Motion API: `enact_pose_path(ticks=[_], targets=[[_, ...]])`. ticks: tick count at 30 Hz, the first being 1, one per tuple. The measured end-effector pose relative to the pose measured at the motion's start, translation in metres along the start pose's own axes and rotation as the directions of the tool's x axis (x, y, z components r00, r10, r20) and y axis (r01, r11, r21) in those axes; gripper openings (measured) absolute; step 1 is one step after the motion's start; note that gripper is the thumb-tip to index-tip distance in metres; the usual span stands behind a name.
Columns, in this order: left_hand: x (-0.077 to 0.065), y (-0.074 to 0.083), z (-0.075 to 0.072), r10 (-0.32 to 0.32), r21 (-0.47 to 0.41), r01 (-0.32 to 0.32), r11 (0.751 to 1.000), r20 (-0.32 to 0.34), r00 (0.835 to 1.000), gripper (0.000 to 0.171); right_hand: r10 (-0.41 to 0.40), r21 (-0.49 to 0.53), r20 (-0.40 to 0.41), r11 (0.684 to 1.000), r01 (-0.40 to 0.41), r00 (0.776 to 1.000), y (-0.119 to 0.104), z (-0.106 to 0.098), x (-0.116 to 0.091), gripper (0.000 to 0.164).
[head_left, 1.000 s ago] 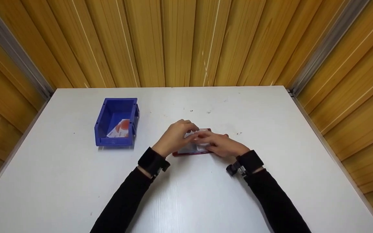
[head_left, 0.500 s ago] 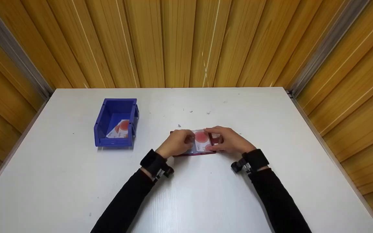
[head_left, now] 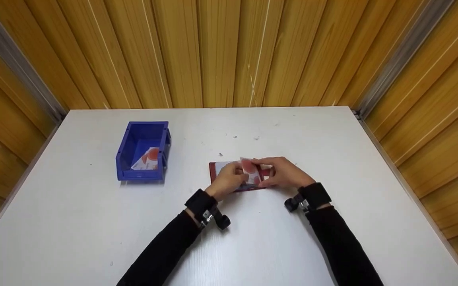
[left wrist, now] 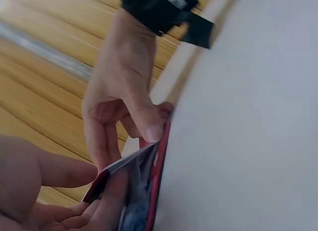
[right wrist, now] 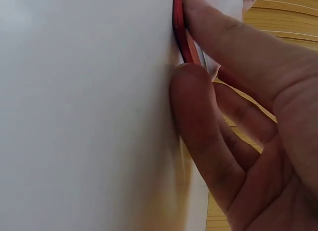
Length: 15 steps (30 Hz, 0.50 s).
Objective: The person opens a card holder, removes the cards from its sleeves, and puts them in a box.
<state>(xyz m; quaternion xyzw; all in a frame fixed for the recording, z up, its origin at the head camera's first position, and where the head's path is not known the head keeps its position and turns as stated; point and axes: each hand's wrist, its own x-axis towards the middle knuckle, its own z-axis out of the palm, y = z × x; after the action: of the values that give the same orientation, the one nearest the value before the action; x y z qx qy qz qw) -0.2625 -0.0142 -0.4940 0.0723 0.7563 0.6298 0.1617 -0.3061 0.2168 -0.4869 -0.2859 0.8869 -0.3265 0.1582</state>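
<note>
A red card holder (head_left: 212,171) lies open on the white table, with clear sleeves inside. A white card with red circles (head_left: 249,169) stands partly lifted over its right half; whether it sits inside a sleeve I cannot tell. My left hand (head_left: 228,180) pinches the card's left edge between thumb and fingers, and in the left wrist view the card (left wrist: 130,159) tilts up from the holder. Across from it, my right hand (head_left: 282,171) grips the right end of the holder with thumb and fingers. The right wrist view shows the holder's red edge (right wrist: 182,30) against the fingertips.
A blue bin (head_left: 139,175) stands on the left of the table, holding a white and red printed card (head_left: 148,159). Small dark specks mark the tabletop (head_left: 312,135) behind the hands. Wood-patterned walls (head_left: 217,51) enclose the back and sides.
The hands have parted from above the holder; the right hand has moved to its right end. My left hand has shifted right and lifted the card's left edge, uncovering the holder's left side.
</note>
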Motion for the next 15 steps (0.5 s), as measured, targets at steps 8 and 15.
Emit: enact_pose_path(ticks=[8, 15], targets=[[0.005, -0.002, 0.000, 0.017, 0.061, -0.017, 0.998, -0.001, 1.000, 0.026, -0.024, -0.025, 0.004, 0.999, 0.024, 1.000, -0.002, 0.002, 0.000, 0.088], [0.001, 0.000, -0.019, -0.010, 0.015, 0.009, 1.000, 0.059, 0.998, 0.015, -0.009, -0.020, 0.012, 1.000, 0.009, 1.000, -0.001, 0.002, -0.001, 0.085]])
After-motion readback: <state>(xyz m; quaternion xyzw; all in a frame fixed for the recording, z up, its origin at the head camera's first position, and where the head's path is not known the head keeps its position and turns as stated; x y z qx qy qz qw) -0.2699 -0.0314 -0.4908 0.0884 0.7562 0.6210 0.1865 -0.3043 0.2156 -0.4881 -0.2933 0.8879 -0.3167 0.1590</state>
